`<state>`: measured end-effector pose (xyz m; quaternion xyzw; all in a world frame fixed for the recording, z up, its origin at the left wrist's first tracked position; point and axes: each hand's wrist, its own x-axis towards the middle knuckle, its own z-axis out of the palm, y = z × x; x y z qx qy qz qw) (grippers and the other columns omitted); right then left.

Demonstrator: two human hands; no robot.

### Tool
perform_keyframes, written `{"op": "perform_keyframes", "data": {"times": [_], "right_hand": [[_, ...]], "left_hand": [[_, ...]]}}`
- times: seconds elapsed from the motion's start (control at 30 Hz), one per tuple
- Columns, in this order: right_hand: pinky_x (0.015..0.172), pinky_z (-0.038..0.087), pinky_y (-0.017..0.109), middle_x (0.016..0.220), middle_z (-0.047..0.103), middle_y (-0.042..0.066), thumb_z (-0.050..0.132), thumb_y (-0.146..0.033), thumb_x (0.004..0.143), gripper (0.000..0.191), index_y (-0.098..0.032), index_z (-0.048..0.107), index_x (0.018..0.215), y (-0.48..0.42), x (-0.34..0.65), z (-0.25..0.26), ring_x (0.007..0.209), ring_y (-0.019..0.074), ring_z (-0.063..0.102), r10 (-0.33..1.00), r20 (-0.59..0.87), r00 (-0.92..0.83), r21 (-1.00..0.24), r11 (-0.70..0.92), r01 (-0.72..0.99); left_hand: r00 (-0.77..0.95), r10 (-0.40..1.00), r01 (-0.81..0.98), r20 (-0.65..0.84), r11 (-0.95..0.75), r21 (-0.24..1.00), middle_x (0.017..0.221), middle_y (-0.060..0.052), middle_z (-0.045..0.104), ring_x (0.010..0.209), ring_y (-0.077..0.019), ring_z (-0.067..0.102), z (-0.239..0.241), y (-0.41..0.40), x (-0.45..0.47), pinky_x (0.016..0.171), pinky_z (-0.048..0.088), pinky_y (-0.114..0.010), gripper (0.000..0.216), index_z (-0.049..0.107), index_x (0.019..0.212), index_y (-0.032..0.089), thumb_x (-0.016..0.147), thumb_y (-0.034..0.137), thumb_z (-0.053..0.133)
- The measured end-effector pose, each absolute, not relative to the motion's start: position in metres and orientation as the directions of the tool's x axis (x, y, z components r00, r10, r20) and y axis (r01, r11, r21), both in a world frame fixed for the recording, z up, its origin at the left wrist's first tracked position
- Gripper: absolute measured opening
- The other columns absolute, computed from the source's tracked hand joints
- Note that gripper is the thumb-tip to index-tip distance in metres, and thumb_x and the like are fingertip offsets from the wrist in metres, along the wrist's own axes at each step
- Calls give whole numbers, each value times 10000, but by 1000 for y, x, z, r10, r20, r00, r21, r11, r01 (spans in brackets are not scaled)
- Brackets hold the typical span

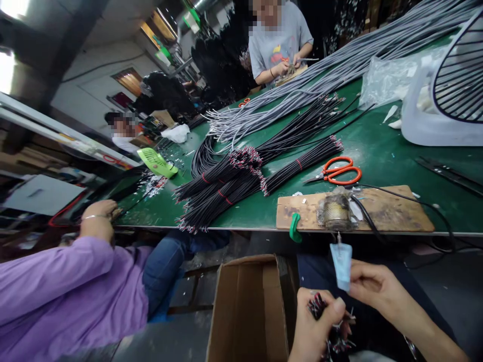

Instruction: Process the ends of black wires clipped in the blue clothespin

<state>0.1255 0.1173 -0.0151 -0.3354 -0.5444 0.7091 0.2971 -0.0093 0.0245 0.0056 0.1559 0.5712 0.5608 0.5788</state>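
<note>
My left hand (315, 324) is closed round a bundle of thin black wires (334, 337) with stripped red and white ends, low over my lap. Just above it on the right, my right hand (372, 282) has its fingertips pinched together at the lower edge of a light blue tapered sleeve (341, 264). Whatever lies between those fingertips is hidden behind the sleeve. The sleeve hangs from the shaft of a small motor (335, 211), which is fixed to a wooden board (396, 208) at the table's edge.
Orange-handled scissors (341, 171) lie behind the board, and a green clip (295, 229) is at its front. Tied black wire bundles (215, 186) and long grey cables (264, 110) cover the green table. An open cardboard box (247, 306) stands below; a purple-sleeved co-worker (86, 281) sits left.
</note>
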Motion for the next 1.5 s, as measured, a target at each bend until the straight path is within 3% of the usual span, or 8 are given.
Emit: {"op": "perform_keyframes", "data": {"times": [0.17, 0.33, 0.53, 0.7, 0.83, 1.13, 1.33, 1.5], "right_hand": [[638, 437, 263, 709, 637, 6, 747, -299, 761, 126, -195, 735, 690, 120, 123, 3, 687, 166, 565, 665, -100, -740, -993, -26, 111], [625, 449, 270, 717, 607, 14, 624, -324, 867, 224, -177, 673, 706, 109, 122, -8, 668, 160, 547, 770, -115, -628, -983, 5, 186], [683, 497, 281, 775, 625, 38, 589, -361, 894, 254, -174, 693, 756, 102, 134, -21, 742, 179, 600, 771, -154, -618, -987, -149, 59], [751, 503, 310, 984, 664, 74, 744, -319, 777, 261, -218, 729, 1017, 100, 136, -16, 879, 217, 606, 759, -136, -637, -990, -127, 60], [688, 481, 271, 809, 662, 34, 774, -302, 749, 97, -210, 763, 777, 99, 128, -14, 763, 177, 602, 755, -133, -642, -989, -143, 37], [556, 469, 243, 621, 623, 20, 802, -290, 705, 167, -183, 724, 604, 82, 112, -22, 597, 148, 585, 905, -74, -419, -949, -193, -250], [652, 457, 272, 707, 632, 29, 661, -247, 853, 150, -188, 690, 719, 86, 124, -7, 694, 163, 583, 862, 82, -500, -996, 62, -57], [654, 418, 279, 722, 598, 19, 583, -223, 908, 202, -191, 597, 708, 94, 131, 1, 697, 157, 553, 790, 57, -611, -980, 162, 118]], "left_hand": [[-282, 800, -433, -530, 387, 814, 558, -2, 619, 482, -135, 562, -13, 23, -2, 477, 441, -251, 505, 569, 659, 160, 465, 494, 894], [-348, 787, -432, -508, 347, 833, 561, 16, 585, 569, -146, 577, -24, 21, -5, 595, 491, -269, 458, 596, 611, 144, 457, 441, 909], [-358, 745, -514, -563, 346, 785, 556, 26, 593, 383, -101, 522, -29, 7, -5, 401, 461, -239, 481, 567, 690, 156, 551, 515, 854], [-309, 788, -498, -533, 344, 796, 553, 29, 598, 396, -87, 514, -26, 5, -5, 363, 422, -195, 494, 559, 745, 161, 575, 532, 839], [-245, 830, -488, -501, 340, 804, 541, 46, 564, 379, -73, 503, -30, 4, -6, 337, 380, -173, 470, 511, 707, 169, 635, 527, 808], [-187, 906, -516, -380, 239, 823, 580, 54, 537, 379, -55, 491, -33, 10, -6, 357, 385, -170, 453, 464, 692, 179, 671, 476, 806], [-152, 894, -472, -421, 308, 826, 589, 30, 567, 412, -56, 491, -23, 11, -13, 394, 402, -179, 434, 547, 696, 146, 657, 490, 810], [-120, 840, -455, -529, 427, 781, 578, 7, 625, 418, -61, 507, -16, 12, -19, 369, 406, -158, 419, 570, 729, 132, 649, 452, 829]]}}
